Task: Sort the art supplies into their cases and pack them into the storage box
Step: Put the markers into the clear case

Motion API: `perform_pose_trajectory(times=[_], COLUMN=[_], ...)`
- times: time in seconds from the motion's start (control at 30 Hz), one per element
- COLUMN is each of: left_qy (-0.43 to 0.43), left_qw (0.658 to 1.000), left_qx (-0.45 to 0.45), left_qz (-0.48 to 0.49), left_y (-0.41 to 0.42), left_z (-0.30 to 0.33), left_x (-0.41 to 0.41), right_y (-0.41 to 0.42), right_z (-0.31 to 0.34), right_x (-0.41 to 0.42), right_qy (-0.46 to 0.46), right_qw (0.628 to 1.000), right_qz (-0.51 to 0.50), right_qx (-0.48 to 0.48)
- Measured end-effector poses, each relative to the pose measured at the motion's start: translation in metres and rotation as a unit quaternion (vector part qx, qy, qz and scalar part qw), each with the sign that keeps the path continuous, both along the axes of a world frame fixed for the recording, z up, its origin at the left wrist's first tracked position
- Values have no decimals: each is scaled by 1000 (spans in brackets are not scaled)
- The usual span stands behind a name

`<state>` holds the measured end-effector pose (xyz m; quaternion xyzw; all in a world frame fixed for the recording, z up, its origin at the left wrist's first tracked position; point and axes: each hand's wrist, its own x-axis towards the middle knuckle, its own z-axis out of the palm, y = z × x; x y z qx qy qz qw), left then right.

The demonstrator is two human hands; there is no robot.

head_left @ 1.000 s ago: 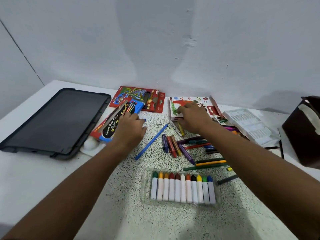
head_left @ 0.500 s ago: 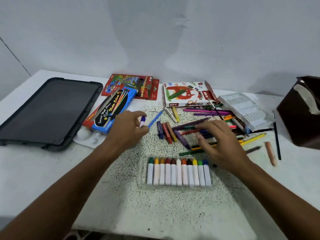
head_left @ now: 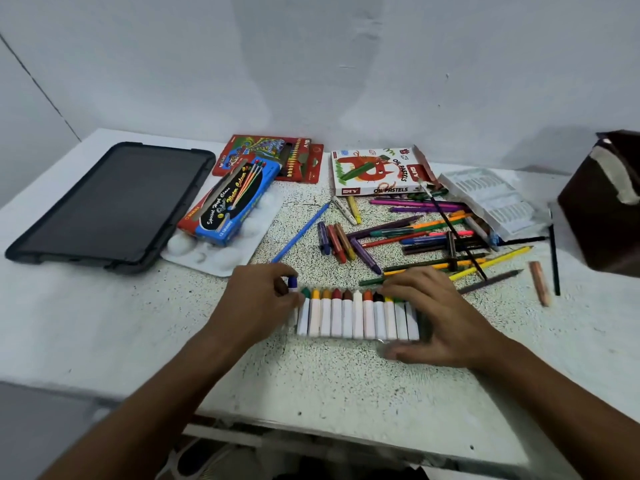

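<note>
A clear tray (head_left: 353,320) holds a row of white-wrapped crayons with coloured tips, in the middle of the speckled table. My left hand (head_left: 256,303) pinches a blue-tipped crayon (head_left: 293,284) at the tray's left end, beside the green one. My right hand (head_left: 440,317) grips the tray's right end, fingers over the far edge and thumb at the near edge, covering the last crayons. Loose crayons (head_left: 337,240) and a pile of coloured pencils and pens (head_left: 433,237) lie behind the tray.
A black flat case (head_left: 110,202) lies at the left. A blue watercolour box (head_left: 235,202) rests on a white palette (head_left: 221,258), with a red box (head_left: 270,155) behind. An oil pastels box (head_left: 377,173), a white insert tray (head_left: 495,202) and a brown box (head_left: 606,202) stand right.
My left hand picked up the blue crayon and brought it down to the tray's left end. My right hand left the pencil pile and took hold of the tray's right end.
</note>
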<state>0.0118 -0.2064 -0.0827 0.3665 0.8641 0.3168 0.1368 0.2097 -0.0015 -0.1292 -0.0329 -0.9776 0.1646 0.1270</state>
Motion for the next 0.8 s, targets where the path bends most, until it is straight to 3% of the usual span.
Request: perform_pose_trajectory(times=[0.3,0.8], left_qy=[83,72], left_qw=[994,993], left_qx=[-55,-34], left_qz=[-42,-93], left_y=[5,2], left_z=[-8,-8], left_x=[-2,-14], right_y=[-3,-31], right_z=[0,14], right_x=[1,-28], right_qy=[-7,-93], right_qw=[1000,992], right_qz=[-11,5], right_qx=[28,81])
